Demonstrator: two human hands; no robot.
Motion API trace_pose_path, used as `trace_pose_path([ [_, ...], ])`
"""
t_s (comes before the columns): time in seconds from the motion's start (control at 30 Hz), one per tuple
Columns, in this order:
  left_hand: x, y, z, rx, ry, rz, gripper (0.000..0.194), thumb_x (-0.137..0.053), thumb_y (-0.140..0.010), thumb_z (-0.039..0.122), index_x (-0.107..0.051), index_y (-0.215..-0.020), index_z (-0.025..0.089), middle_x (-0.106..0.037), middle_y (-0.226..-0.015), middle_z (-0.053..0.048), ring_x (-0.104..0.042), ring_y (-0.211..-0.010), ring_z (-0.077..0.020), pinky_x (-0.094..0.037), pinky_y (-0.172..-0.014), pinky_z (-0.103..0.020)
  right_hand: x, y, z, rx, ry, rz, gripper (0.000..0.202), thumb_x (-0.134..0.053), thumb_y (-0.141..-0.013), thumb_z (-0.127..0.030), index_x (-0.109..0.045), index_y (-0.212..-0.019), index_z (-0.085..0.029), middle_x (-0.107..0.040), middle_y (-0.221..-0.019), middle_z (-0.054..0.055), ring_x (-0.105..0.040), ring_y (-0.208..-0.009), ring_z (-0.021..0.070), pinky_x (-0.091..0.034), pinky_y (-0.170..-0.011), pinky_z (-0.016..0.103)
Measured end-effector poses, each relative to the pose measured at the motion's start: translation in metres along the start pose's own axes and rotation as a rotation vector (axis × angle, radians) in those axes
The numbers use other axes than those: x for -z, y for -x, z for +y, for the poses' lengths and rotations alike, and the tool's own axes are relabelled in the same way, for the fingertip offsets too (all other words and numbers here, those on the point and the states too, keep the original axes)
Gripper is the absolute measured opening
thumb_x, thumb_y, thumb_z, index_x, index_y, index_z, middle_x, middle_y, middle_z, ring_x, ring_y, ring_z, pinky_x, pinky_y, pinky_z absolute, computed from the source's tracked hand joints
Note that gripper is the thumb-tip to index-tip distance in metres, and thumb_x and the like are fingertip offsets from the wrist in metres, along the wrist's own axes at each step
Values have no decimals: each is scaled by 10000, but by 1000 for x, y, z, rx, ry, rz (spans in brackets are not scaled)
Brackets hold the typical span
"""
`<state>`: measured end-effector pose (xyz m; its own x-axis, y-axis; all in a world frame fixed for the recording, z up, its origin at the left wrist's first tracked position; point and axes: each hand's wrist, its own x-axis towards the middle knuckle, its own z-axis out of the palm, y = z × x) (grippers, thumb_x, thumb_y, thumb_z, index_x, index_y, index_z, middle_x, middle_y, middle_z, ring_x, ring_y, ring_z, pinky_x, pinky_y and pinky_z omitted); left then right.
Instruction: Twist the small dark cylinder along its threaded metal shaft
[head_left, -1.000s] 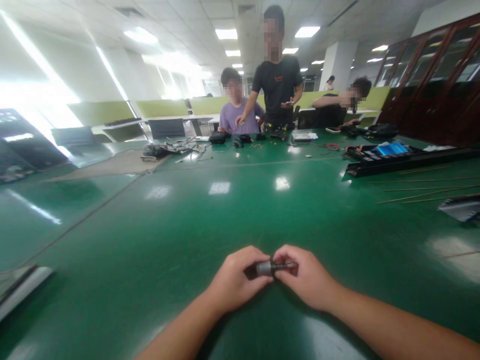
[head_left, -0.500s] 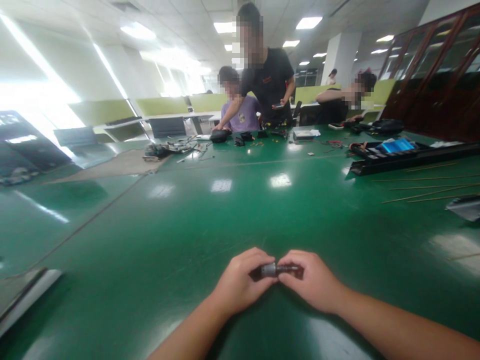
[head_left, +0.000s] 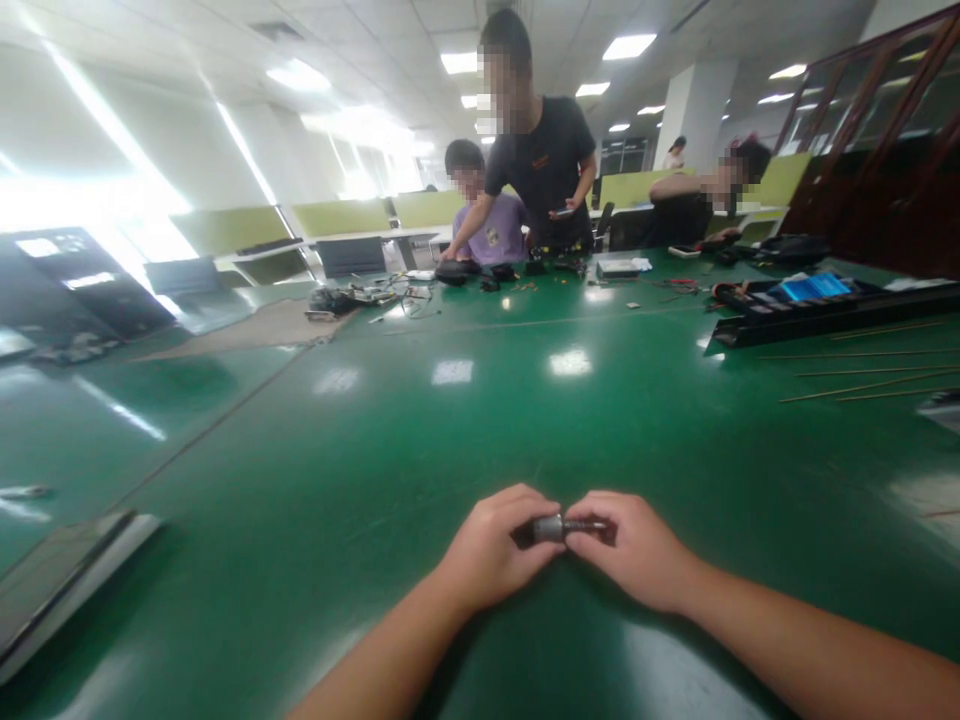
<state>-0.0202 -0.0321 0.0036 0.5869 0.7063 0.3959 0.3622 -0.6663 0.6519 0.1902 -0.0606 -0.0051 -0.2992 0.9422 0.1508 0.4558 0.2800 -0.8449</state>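
Note:
Near the front of the green table (head_left: 390, 440), both hands meet on one small part. Fingers and thumb of my left hand (head_left: 495, 550) are closed around its grey metal cylinder (head_left: 548, 528). My right hand (head_left: 637, 550) pinches the thinner, dark ridged shaft (head_left: 581, 525) that extends rightward from the cylinder. The part lies roughly level, and its two ends are partly hidden by the fingers. Its exact kind is too small to make out.
A flat grey panel (head_left: 67, 575) lies at the left. Thin rods (head_left: 870, 375) and a black tray-like frame (head_left: 825, 318) are at the right. Loose electronics (head_left: 345, 300) lie at the far side, where a standing person in black (head_left: 544, 160) reaches over the table.
The view has turned slightly left, so the surroundings appear further right. Both hands keep their hold on the part, with little visible movement of the fingers.

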Motion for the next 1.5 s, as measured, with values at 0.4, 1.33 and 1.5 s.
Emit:
trace_pose_path([
  [0.4,-1,-1,3,24,-8,21,261,-746,-779,225,-734,-1038,192,-727,-963,-91,-679,-873,-199,-553,-790,-310,2,-1,1,8,-28,-4,103,-662,-855,-231,-763,-861,-210,-706,-801,16,-620,-745,170,-423,-668,267],
  [1.33,-3,2,1,13,-42,71,267,-760,-761,227,-739,-1025,190,-734,-949,-69,-680,-854,-182,-543,-778,-293,6,0,0,28,9,-24,101,-661,-867,-226,-756,-860,-194,-686,-782,4,-582,-714,146,-383,-651,248],
  [1.5,-2,3,3,14,-52,70,261,-759,-762,225,-743,-1020,191,-735,-948,-73,-682,-853,-186,-546,-778,-298,6,0,0,38,14,-23,97,-664,-859,-220,-757,-857,-194,-686,-776,5,-577,-710,149,-377,-644,248],
])
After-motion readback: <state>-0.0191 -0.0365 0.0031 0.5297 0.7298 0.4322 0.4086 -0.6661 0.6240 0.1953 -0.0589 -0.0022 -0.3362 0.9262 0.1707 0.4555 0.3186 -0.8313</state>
